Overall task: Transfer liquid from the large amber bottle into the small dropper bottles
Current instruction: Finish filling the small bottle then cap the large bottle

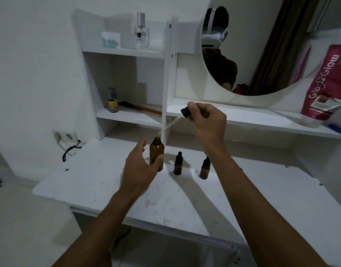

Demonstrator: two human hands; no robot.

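The large amber bottle (156, 151) stands uncapped on the white tabletop (185, 199). My left hand (140, 168) curls around its lower part, thumb in front, fingers apart; whether it grips is unclear. My right hand (206, 120) holds the big bottle's dropper (177, 118) by its black cap, up above the table, glass tube slanting down-left with the tip just above the bottle's mouth. Two small amber dropper bottles (178, 164) (205, 169) stand capped to the right of the large bottle.
A white shelf unit stands at the back, with a small dark bottle (113, 101) and a brush (140, 108) on its lower shelf and a clear perfume bottle (141, 33) above. A round mirror (262, 45) and a pink tube (325, 83) are at the right. A wall socket (66, 137) is at the left.
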